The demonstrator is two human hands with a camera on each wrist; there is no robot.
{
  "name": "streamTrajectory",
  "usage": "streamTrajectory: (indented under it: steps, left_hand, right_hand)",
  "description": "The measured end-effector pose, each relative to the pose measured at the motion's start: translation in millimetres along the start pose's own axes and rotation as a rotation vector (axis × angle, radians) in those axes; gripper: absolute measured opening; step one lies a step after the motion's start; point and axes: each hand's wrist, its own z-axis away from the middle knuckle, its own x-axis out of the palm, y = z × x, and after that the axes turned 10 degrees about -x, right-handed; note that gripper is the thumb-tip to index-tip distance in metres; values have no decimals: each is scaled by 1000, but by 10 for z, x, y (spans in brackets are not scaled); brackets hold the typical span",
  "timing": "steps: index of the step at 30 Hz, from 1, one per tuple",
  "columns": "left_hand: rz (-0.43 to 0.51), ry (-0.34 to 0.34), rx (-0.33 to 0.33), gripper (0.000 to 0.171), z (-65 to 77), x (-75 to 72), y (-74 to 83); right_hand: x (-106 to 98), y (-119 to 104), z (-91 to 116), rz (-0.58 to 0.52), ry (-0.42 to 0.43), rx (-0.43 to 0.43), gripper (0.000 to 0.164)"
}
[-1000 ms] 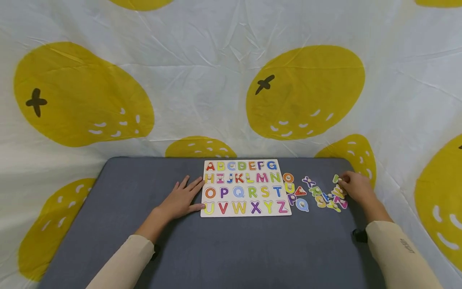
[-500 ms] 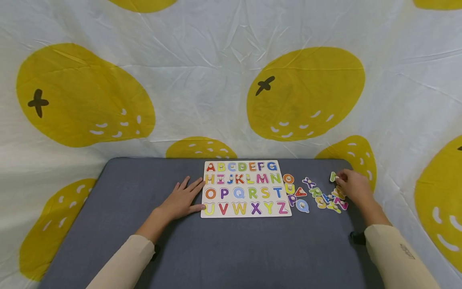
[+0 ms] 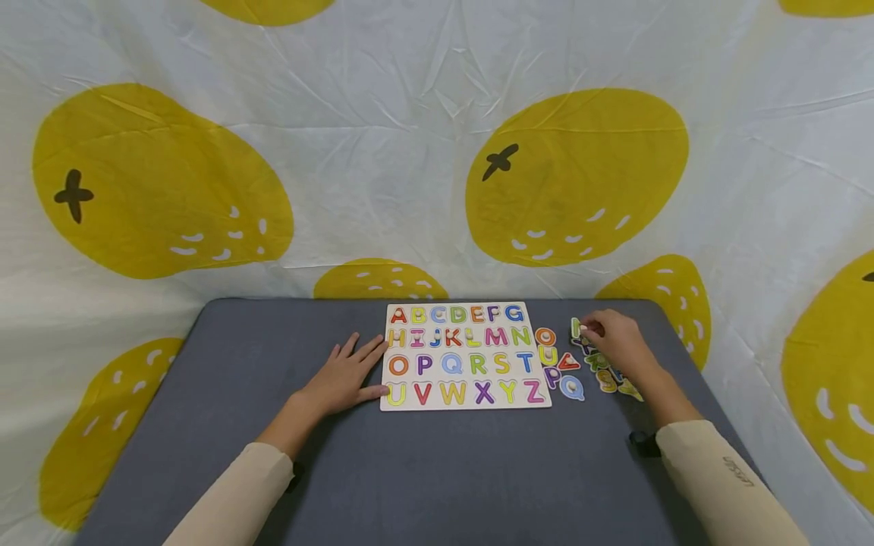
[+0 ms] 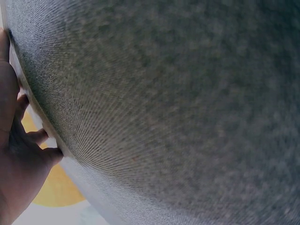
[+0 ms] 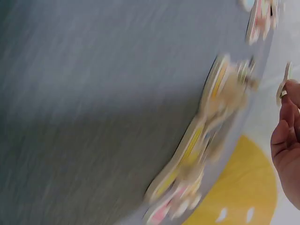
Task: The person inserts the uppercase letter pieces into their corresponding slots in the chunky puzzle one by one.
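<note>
Cream sleeves (image 3: 228, 497) lie closest, smooth and soft, and the right one has small dark writing on it. Under them is a grey table top (image 3: 437, 478), covered in cloth with tiny ridges, like knitting. Next comes a flat, pale alphabet board (image 3: 464, 407), shaped like a rectangle, with bright letters in four rows. Lots of letters in its top two rows have little round knobs. The left hand (image 3: 341, 379) has its fingers spread wide, and its fingertips and thumb touch the board's left edge.

Just right of the board are flat loose letters with pale rims: a blue Q (image 3: 572, 387), a purple P (image 3: 551, 376), a yellow U (image 3: 548, 355) and an orange O (image 3: 545, 337). The right hand (image 3: 617, 341) pinches a green letter piece (image 3: 576, 327), thumb and finger close together, above the table. Farthest back hangs a wrinkly white curtain (image 3: 382, 174) with big yellow fruits (image 3: 576, 174).
</note>
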Motion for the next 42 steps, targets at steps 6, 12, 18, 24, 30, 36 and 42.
streamTrajectory:
  steps: [6,12,18,24,30,36,42]
  left_hand:
    - [-8,2,1,92,-9,6,-6]
    - [-4,2,2,92,-6,6,4]
    - [8,-1,-4,92,16,-13,25]
    - [14,1,0,92,16,-21,26]
    - [2,8,3,92,3,-11,2]
    - [0,0,6,93,-5,1,-9]
    - [-3,4,4,93,-9,15,-12]
  right_hand:
    - [168,-257,-185,-38,-50,-36,20]
    - [315,-502,-326,-78,-104,-82,17]
    - [486,-639,-443,-52,-131,-119,12]
    - [562,-735,-478,-30,-178,-69,13]
    - [547,-795,-484,-45,-184,-45,15]
    - [513,-767,-433,-70,-148,-52,19]
    - [404,-703,-335,-80,-104,-48,19]
